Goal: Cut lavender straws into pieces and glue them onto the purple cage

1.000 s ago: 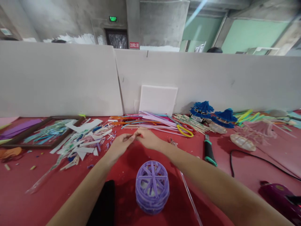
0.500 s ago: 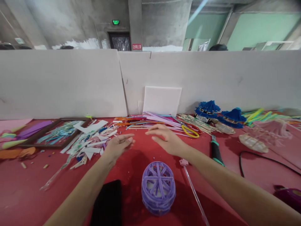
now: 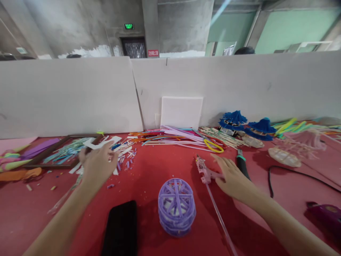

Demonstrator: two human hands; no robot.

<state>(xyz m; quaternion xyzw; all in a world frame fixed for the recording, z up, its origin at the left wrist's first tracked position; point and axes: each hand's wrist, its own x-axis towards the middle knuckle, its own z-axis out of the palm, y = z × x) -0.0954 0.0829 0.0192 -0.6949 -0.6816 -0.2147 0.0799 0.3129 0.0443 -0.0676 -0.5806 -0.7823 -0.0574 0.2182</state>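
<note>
My left hand (image 3: 98,165) is over a pile of white paper scraps (image 3: 92,143), fingers apart and slightly blurred; nothing shows in its grasp. At the right, my right hand (image 3: 230,176) has its fingers stretched out around the handle of a pink hot glue gun (image 3: 204,171). Whether the fingers touch the handle I cannot tell. A long clear glue stick (image 3: 220,215) runs out of the gun's back toward me. Between my arms stands a round purple spoked piece (image 3: 176,208), made of fuzzy strips in stacked rings.
A black phone (image 3: 120,227) lies near the front edge. Behind are purple and orange strips (image 3: 170,134), yellow-handled scissors (image 3: 214,146) and a dark frame (image 3: 57,165). A black-and-teal cutter (image 3: 242,165), blue tasselled pieces (image 3: 232,121) and a black cord (image 3: 269,181) lie right.
My left hand has moved left onto the white scraps. My right hand has gone right and down to the glue gun, whose body now lies further forward, nozzle pointing away.
</note>
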